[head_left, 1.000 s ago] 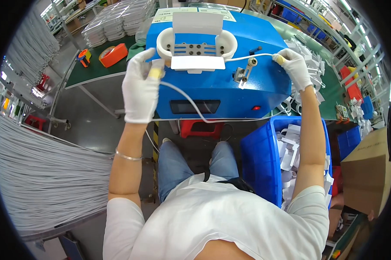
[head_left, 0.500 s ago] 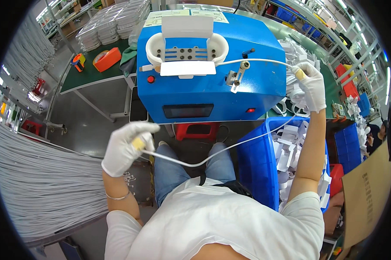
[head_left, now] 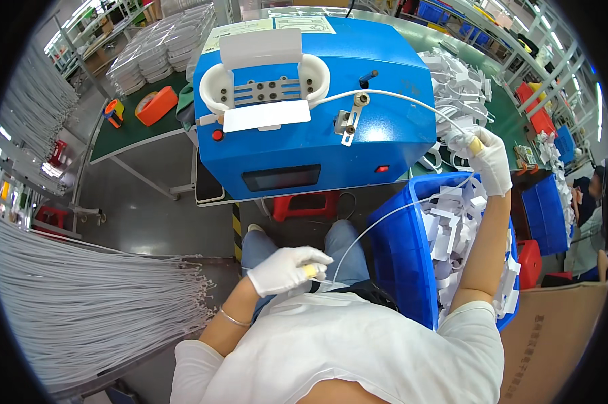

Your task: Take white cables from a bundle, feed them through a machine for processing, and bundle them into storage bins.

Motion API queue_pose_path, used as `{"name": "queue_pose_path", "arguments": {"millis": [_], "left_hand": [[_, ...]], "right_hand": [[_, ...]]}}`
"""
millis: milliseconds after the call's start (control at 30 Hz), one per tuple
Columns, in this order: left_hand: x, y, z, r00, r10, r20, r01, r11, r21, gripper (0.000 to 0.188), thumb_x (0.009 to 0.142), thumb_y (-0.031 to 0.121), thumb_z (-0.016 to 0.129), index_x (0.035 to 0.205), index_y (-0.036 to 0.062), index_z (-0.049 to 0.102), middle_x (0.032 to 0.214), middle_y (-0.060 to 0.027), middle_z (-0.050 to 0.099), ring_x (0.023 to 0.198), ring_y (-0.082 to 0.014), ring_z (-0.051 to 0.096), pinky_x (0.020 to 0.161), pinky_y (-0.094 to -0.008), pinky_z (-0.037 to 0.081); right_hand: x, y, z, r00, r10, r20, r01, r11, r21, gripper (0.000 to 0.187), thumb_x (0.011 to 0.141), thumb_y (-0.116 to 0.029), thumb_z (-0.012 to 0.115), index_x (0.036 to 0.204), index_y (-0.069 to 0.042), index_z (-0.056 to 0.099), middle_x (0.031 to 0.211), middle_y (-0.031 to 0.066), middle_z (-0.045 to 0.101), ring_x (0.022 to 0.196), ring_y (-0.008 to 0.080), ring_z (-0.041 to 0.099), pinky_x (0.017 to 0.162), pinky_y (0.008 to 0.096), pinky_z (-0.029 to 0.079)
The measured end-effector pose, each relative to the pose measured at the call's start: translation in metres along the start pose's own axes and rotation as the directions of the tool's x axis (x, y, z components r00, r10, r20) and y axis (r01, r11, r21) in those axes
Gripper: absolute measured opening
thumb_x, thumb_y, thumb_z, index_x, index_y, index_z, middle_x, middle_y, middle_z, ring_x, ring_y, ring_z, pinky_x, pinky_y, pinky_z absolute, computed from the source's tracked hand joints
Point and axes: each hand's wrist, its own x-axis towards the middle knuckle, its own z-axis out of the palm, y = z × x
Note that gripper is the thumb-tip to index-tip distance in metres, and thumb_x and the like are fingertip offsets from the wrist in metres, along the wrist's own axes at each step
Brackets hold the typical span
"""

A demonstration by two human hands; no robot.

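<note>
The white cable (head_left: 411,100) was laid across the top of the blue machine (head_left: 385,145), with one portion seated at the white card (head_left: 267,116) on the machine's holder, while a long remaining length was left loose off its front right. By that, the work could be judged only partly done: one portion was placed, the rest was not yet taken up. Near the machine's right front corner, the cable was pinched by the gloved right hand (head_left: 489,160); the gloved left hand (head_left: 285,269) was held well apart, in front of the machine, with its fingers curled beside the loose cable; whether it was gripped there cannot be told. The blue bin (head_left: 397,252) stood in front and to the right of the machine, heaped with white card pieces (head_left: 445,237). More white pieces (head_left: 460,87) were piled on the table right of the machine, stacked clear trays (head_left: 159,50) were kept to its far left, and a bundle of white cables (head_left: 102,303) was spread well to its near left.
</note>
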Motion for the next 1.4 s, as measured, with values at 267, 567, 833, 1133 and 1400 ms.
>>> {"name": "queue_pose_path", "arguments": {"millis": [267, 567, 833, 1133, 1400], "left_hand": [[0.018, -0.013, 0.017, 1.0, -0.007, -0.01, 0.008, 0.992, 0.127, 0.032, 0.093, 0.015, 0.056, 0.123, 0.0028, 0.055, 0.107, -0.0103, 0.064, 0.095, -0.0167, 0.061, 0.086, -0.0276, 0.046], [0.032, -0.038, 0.018, 0.986, -0.16, 0.043, 0.164, 0.981, -0.106, 0.04, 0.092, 0.017, 0.059, 0.128, 0.0023, 0.05, 0.109, -0.0106, 0.062, 0.072, -0.0089, 0.053, 0.07, -0.0246, 0.048], [0.049, -0.065, 0.01, 0.992, -0.097, -0.082, 0.1, 0.994, 0.036, 0.039, 0.089, 0.016, 0.061, 0.124, 0.0004, 0.054, 0.114, -0.0109, 0.062, 0.107, -0.0194, 0.057, 0.096, -0.0299, 0.041], [0.041, -0.075, 0.004, 0.985, -0.148, -0.093, 0.158, 0.98, 0.124, 0.035, 0.087, 0.011, 0.059, 0.122, 0.001, 0.057, 0.105, -0.0103, 0.064, 0.096, -0.0152, 0.06, 0.089, -0.0271, 0.045], [0.062, -0.025, 0.006, 0.998, -0.055, 0.031, 0.043, 0.955, 0.292, 0.033, 0.089, 0.013, 0.058, 0.12, 0.0034, 0.058, 0.108, -0.0098, 0.065, 0.098, -0.0151, 0.06, 0.09, -0.0282, 0.045]], "right_hand": [[-0.014, -0.017, 0.021, 0.997, 0.009, 0.075, -0.02, 0.99, 0.138, 0.023, 0.088, -0.024, 0.064, 0.078, -0.003, 0.064, 0.063, -0.0053, 0.053, 0.055, 0.0016, 0.041, 0.048, 0.0178, 0.03], [-0.015, -0.029, 0.043, 0.984, 0.025, 0.179, -0.089, 0.929, 0.36, 0.019, 0.089, -0.02, 0.063, 0.08, -0.003, 0.063, 0.068, -0.0002, 0.06, 0.048, 0.0035, 0.044, 0.042, 0.018, 0.033], [-0.012, -0.067, 0.074, 0.907, 0.032, 0.42, -0.255, 0.835, 0.487, 0.028, 0.089, -0.026, 0.062, 0.078, -0.001, 0.059, 0.06, 0.0004, 0.055, 0.038, 0.0071, 0.045, 0.034, 0.0196, 0.035], [-0.018, -0.072, 0.082, 0.932, 0.025, 0.36, -0.236, 0.798, 0.554, 0.026, 0.091, -0.024, 0.059, 0.08, -0.001, 0.061, 0.057, -0.0006, 0.05, 0.039, 0.0061, 0.044, 0.037, 0.0196, 0.039], [-0.017, -0.08, 0.086, 0.939, 0.052, 0.341, -0.251, 0.78, 0.573, 0.025, 0.091, -0.023, 0.06, 0.085, 0.001, 0.063, 0.063, 0.0019, 0.054, 0.042, 0.0062, 0.046, 0.04, 0.0199, 0.045]]}}
